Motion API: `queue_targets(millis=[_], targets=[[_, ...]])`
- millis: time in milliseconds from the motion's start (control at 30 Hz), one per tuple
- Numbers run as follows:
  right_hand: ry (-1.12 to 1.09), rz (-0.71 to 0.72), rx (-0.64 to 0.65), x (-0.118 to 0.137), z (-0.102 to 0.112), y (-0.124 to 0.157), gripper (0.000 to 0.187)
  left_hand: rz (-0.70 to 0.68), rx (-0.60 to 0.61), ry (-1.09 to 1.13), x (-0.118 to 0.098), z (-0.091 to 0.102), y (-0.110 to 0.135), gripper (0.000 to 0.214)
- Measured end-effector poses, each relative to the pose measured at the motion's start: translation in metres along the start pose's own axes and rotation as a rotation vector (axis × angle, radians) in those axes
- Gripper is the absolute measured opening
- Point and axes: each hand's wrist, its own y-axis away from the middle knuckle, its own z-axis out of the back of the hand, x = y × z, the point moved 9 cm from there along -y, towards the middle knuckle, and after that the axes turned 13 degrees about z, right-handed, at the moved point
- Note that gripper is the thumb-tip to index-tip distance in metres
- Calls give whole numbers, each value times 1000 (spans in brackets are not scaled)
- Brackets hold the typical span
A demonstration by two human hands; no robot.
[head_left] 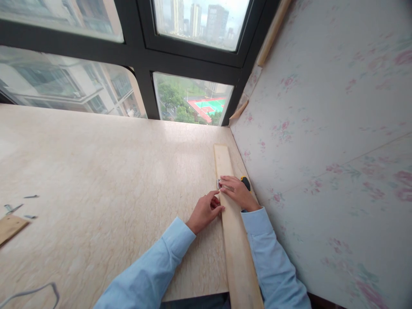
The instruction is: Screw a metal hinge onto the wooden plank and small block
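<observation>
A long pale wooden plank lies lengthwise on the stone-patterned surface, its near end passing out of view below. At its left edge sits a small silver metal piece, mostly covered by fingers, so its kind is unclear. My right hand rests across the plank, closed at the fingertips around that metal piece. Just below, my left hand is closed at the plank's left edge, the thumb over the wood and the other fingers curled. A yellow and black tool, partly hidden, lies beyond my right hand.
Floral-papered wall rises close on the right. Dark-framed windows stand at the back. Far left, several small metal pieces lie near a short wooden board. A grey cord curves at the lower left.
</observation>
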Motion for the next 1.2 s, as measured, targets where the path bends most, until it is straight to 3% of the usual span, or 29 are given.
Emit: queue_targets(millis=[433,500,600,700,867,1033,1200], targets=[[13,13,-16,0,-1,0,23,-8,-21,9,-7,2,-2,40],[19,14,-20,-1,-1,0,21,-21,-83,-13,-8,8,-2,32],[18,22,-27,0,-2,1,20,-36,-303,-127,-10,32,-2,23],[12,25,-31,0,-1,1,22,-79,-399,-308,-14,48,-10,31],[9,21,-21,-1,-2,0,24,-204,-227,-478,-18,48,-38,65],[12,13,-26,-1,0,-1,26,-197,-41,-549,-18,38,-59,64],[11,10,-24,-2,0,-1,27,-235,-34,-505,-20,38,-64,60]])
